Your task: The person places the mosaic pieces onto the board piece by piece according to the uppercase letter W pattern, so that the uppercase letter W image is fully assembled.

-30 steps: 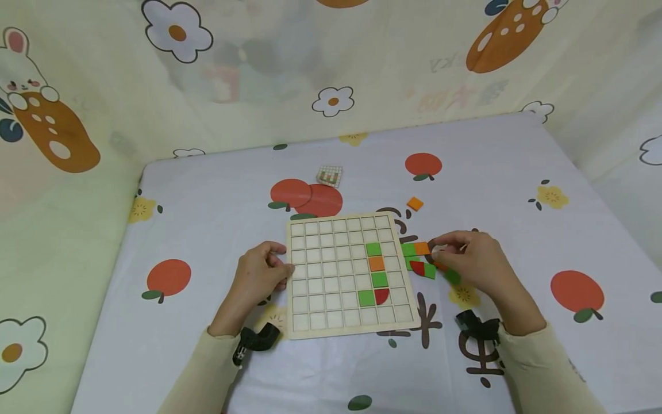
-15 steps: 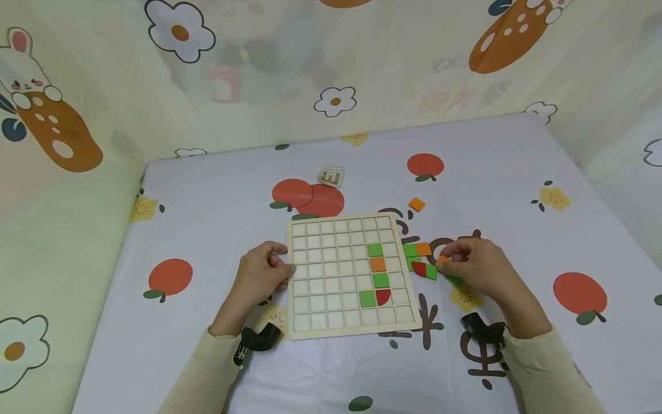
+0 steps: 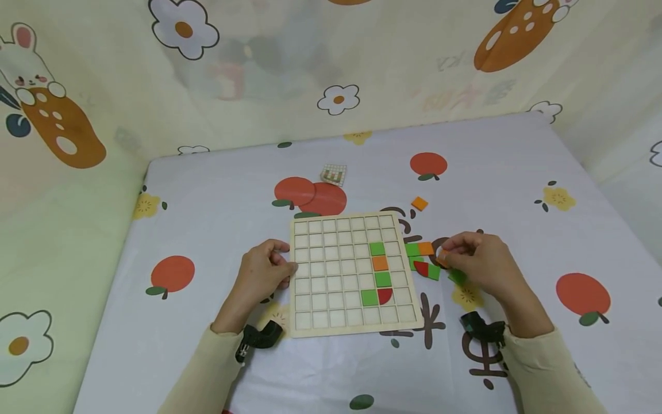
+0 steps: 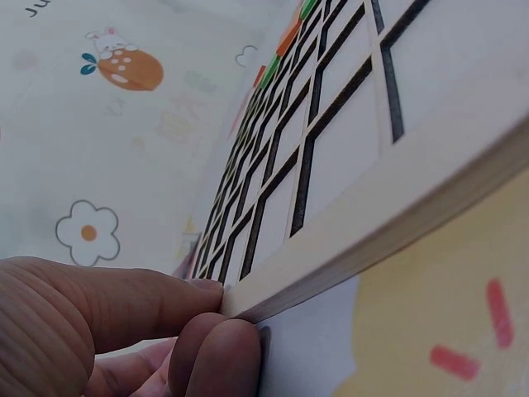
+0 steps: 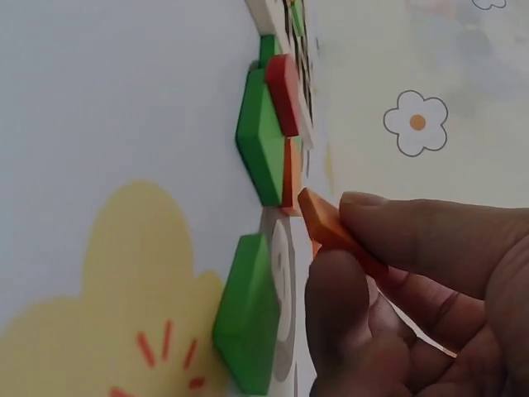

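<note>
A pale wooden grid board (image 3: pixel 357 331) lies on the tablecloth. My left hand (image 3: pixel 262 269) grips its left edge, thumb and curled fingers at the rim in the left wrist view. Several tiles sit in its cells: green squares such as the green tile (image 3: pixel 383 279), an orange tile (image 3: pixel 380 263) and a red quarter-round tile (image 3: pixel 385 296). Right of the board, my right hand (image 3: pixel 478 261) pinches an orange square tile (image 5: pixel 326 222) between thumb and fingers, tilted. Below those fingers lies a loose green tile (image 5: pixel 248 314).
Between board and right hand lie loose tiles: a green tile (image 3: pixel 412 249), an orange tile (image 3: pixel 425 248) and a red tile (image 3: pixel 421 268) overlapping green ones. Another orange tile (image 3: pixel 419 203) lies farther back. A small card with a printed grid (image 3: pixel 333 174) is behind the board.
A pale surface showed at the right fingertips a second ago; an orange tile shows there now. The right hand has shifted slightly right. The left hand keeps its place at the board.
</note>
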`<state>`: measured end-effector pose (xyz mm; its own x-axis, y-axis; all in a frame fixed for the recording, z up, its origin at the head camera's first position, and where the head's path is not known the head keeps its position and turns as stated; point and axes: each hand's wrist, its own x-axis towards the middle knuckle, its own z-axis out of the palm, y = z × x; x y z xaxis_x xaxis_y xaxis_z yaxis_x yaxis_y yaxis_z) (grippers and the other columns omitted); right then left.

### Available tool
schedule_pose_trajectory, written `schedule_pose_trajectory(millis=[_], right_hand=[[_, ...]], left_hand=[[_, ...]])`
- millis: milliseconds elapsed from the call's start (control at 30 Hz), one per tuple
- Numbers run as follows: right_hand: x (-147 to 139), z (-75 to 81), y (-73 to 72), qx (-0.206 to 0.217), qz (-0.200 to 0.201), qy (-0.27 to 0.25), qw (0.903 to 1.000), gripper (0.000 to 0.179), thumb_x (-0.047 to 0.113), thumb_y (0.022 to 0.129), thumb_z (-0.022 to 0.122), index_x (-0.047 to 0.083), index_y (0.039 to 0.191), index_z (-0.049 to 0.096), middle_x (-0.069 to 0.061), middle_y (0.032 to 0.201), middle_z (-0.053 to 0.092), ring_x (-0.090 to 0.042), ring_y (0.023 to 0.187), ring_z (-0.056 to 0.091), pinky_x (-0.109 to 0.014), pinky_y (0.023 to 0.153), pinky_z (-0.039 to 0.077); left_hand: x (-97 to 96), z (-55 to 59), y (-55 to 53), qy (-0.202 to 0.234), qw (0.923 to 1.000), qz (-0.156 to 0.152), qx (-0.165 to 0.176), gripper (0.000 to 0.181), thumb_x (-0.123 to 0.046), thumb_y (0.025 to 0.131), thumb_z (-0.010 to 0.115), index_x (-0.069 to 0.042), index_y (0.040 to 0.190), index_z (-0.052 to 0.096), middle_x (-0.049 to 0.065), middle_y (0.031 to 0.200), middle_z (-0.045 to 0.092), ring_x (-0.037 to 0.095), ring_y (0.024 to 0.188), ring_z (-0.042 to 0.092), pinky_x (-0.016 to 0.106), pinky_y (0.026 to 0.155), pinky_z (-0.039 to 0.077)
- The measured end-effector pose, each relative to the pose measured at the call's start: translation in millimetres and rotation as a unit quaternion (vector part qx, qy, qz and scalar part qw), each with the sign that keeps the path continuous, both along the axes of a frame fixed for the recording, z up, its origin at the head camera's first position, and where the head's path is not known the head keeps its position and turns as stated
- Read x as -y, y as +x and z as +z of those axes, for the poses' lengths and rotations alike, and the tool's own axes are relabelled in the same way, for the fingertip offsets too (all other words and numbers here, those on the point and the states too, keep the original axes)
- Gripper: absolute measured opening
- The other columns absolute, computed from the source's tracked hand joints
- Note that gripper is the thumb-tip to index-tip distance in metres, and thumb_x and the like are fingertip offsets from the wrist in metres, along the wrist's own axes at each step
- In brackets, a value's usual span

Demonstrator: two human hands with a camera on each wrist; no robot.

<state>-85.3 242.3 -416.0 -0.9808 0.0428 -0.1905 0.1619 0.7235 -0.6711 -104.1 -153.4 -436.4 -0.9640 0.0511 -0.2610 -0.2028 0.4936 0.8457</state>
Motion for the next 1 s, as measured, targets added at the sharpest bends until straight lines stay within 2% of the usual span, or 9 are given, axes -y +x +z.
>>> schedule_pose_trajectory(millis=[167,267,400,733,933,1000], right_hand=[[1,0.5,0.7,0.007,0.004,-0.071,0.9974,0.021,0.013,0.098,0.074,-0.003,0.111,0.073,-0.015,0.097,0.074,-0.023,0.078,0.069,-0.023,0.065,0.057],[2,1.2,0.3,0.022,0.013,-0.124,0.9919,0.025,0.011,0.099,0.072,-0.006,0.117,0.07,-0.018,0.1,0.073,-0.019,0.076,0.072,-0.026,0.067,0.061],[4,3.4,-1.2,0.032,0.025,-0.166,0.9852,0.029,0.01,0.099,0.071,-0.007,0.123,0.068,-0.019,0.099,0.073,-0.018,0.078,0.073,-0.029,0.07,0.063],[19,4.7,-0.7,0.047,0.056,-0.223,0.972,0.03,0.008,0.098,0.073,-0.01,0.122,0.069,-0.017,0.101,0.076,-0.018,0.077,0.072,-0.028,0.069,0.062],[35,1.0,1.8,0.087,0.067,-0.274,0.9555,0.03,0.001,0.096,0.071,-0.014,0.121,0.066,-0.018,0.1,0.075,-0.022,0.077,0.075,-0.031,0.072,0.064],[40,-0.1,3.1,0.094,0.073,-0.28,0.9526,0.03,0.001,0.096,0.071,-0.015,0.12,0.065,-0.019,0.099,0.075,-0.023,0.076,0.075,-0.031,0.071,0.064]], left_hand=[[-0.6,0.3,0.2,0.002,1.0,0.001,0.004,0.034,-0.005,0.092,0.078,0.001,0.122,0.064,0.009,0.078,0.063,0.017,0.056,0.063,0.027,0.055,0.054],[-1.1,1.0,0.1,0.002,1.0,0.002,0.005,0.035,-0.004,0.091,0.078,0.001,0.122,0.064,0.01,0.079,0.063,0.017,0.056,0.064,0.027,0.055,0.055],[-1.8,1.9,0.0,0.003,1.0,0.005,0.004,0.035,-0.004,0.091,0.078,0.001,0.122,0.064,0.01,0.079,0.063,0.017,0.056,0.065,0.027,0.055,0.056],[0.7,-1.0,0.2,0.019,0.9998,-0.003,0.001,0.035,-0.004,0.091,0.078,0.001,0.122,0.064,0.01,0.079,0.063,0.018,0.057,0.066,0.029,0.055,0.056],[2.0,-1.7,-0.1,0.023,0.9997,-0.004,0.001,0.035,-0.004,0.091,0.078,0.001,0.122,0.064,0.01,0.079,0.063,0.019,0.057,0.067,0.029,0.056,0.057],[1.9,-1.2,-0.3,0.025,0.9997,-0.006,0.003,0.035,-0.004,0.091,0.078,0.001,0.123,0.064,0.01,0.079,0.063,0.019,0.058,0.067,0.03,0.057,0.058]])
